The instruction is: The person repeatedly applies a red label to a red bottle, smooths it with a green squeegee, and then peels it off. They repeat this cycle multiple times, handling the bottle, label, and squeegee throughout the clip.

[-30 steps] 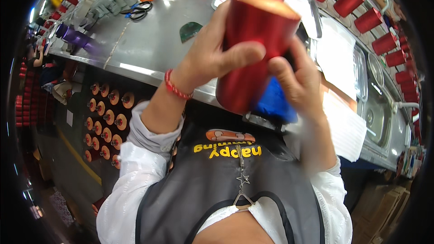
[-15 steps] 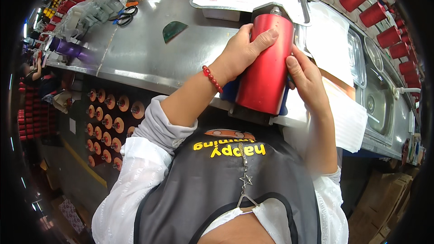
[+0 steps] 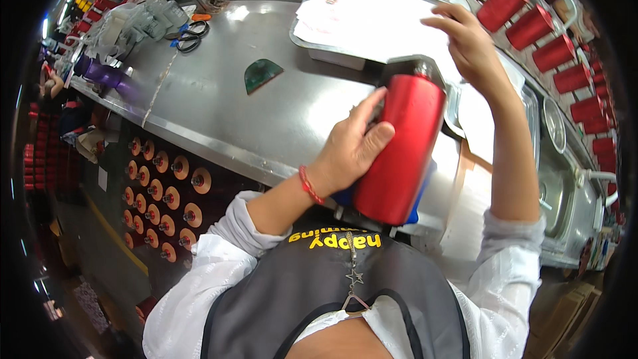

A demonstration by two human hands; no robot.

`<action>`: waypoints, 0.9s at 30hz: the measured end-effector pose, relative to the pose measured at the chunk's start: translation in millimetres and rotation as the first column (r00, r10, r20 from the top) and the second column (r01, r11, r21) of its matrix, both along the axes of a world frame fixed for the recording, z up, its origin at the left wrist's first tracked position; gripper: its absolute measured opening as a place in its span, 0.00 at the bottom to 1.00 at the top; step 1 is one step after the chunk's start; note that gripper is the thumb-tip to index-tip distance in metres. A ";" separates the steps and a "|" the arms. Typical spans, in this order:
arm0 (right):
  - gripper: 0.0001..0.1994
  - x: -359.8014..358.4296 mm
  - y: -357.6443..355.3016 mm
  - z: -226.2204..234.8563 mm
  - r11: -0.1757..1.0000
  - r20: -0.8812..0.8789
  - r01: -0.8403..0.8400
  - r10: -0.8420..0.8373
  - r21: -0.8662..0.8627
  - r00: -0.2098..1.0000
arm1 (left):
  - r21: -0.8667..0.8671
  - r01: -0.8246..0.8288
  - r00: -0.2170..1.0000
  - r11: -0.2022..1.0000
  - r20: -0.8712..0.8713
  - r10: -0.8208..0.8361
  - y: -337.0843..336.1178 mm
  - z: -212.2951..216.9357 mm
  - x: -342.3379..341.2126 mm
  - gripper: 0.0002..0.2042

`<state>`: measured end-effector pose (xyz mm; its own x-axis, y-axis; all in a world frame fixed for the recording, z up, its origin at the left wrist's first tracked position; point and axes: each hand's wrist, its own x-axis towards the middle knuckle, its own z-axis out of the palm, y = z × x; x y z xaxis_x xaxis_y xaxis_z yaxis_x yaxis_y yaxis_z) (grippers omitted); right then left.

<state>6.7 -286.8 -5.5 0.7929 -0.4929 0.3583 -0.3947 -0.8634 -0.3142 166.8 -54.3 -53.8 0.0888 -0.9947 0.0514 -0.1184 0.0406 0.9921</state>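
Note:
A large red thread cone (image 3: 402, 149) lies tilted against the near edge of the steel bench (image 3: 266, 113), its narrow end pointing away from me. My left hand (image 3: 352, 149) grips its left side, a red cord bracelet on the wrist. Something blue (image 3: 415, 209) shows under the cone's base. My right hand (image 3: 468, 43) is raised with fingers spread over a stack of white paper sheets (image 3: 372, 20) in a metal tray, holding nothing.
A row of red thread cones (image 3: 538, 26) lines the bench's far right. A dark green triangular piece (image 3: 261, 74) and scissors (image 3: 189, 33) lie on the bench. Clear plastic bags (image 3: 126, 23) sit at far left. Orange spindle discs (image 3: 163, 186) cover the machine front below.
The cone has come down from in front of my face onto the bench edge. My right hand let go of it and moved up over the paper sheets.

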 end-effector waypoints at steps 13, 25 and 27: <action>0.16 208.3 -173.8 -121.9 0.983 -0.272 0.105 -0.144 -0.153 0.951 | -0.157 0.040 0.999 0.987 0.043 -0.034 0.9 -29.7 13.7 0.39; 0.14 216.3 -197.0 -153.4 0.975 -0.180 -0.035 -0.005 -0.217 0.984 | -0.214 0.023 0.996 0.977 0.085 -0.004 -0.9 -34.8 17.2 0.38; 0.21 220.0 -194.4 -149.3 0.989 -0.228 0.058 -0.088 -0.137 0.970 | -0.207 0.027 0.997 0.978 0.083 -0.010 -1.3 -36.7 17.4 0.38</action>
